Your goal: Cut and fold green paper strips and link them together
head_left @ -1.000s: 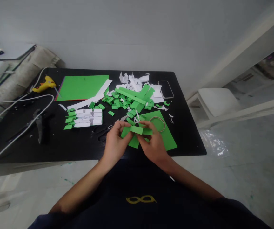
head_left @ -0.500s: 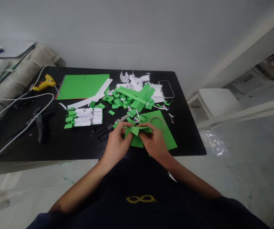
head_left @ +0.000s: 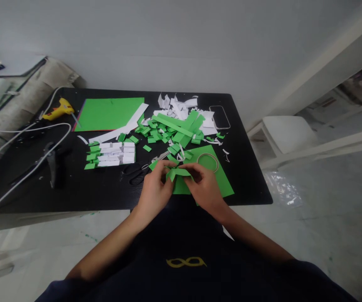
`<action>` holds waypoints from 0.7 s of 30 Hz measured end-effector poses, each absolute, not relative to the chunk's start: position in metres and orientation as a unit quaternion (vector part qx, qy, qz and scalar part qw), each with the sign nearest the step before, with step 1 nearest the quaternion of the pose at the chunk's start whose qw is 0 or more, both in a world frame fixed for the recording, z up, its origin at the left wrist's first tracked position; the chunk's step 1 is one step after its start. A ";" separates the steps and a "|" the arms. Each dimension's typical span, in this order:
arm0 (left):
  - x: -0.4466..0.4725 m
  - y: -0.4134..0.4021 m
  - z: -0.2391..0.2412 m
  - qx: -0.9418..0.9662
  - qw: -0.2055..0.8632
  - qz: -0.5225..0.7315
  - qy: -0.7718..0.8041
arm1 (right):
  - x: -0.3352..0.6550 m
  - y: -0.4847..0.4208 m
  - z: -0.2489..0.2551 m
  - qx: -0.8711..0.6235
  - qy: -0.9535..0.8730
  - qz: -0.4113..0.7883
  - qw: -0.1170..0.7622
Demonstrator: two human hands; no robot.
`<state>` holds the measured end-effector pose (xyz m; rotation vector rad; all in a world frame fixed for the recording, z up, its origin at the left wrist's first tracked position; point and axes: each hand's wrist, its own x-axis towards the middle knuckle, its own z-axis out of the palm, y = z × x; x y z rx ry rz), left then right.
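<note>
Between my two hands is a folded strip of green paper (head_left: 179, 172), its creased end pointing toward me. My left hand (head_left: 156, 184) grips its left part, thumb below and fingers above. My right hand (head_left: 205, 188) pinches the right end of the strip. Underneath lie green paper sheets (head_left: 225, 184) with a roll of tape (head_left: 216, 159) on them, close to my right fingers. Black-handled scissors (head_left: 133, 168) rest just left of my left hand, their blades partly covered by green paper. Some fingertips are hidden behind the strip.
Green and white paper pieces (head_left: 158, 136) are heaped at the back. A block of folded white and green pieces (head_left: 114, 154) lies left. Further left are a yellow glue gun (head_left: 61, 110), a black tool (head_left: 52, 163) and a white cable (head_left: 58, 144). A phone (head_left: 220, 118) lies back right.
The green strip has shifted slightly left and turned in my fingers, and its creased point now sits nearer my left thumb. My arms have hardly moved.
</note>
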<state>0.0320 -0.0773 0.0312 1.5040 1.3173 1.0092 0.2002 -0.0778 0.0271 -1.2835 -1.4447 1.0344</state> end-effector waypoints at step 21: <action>0.030 -0.066 0.030 0.512 0.571 0.437 0.469 | 0.203 -0.076 0.035 -0.518 -0.546 0.479 0.452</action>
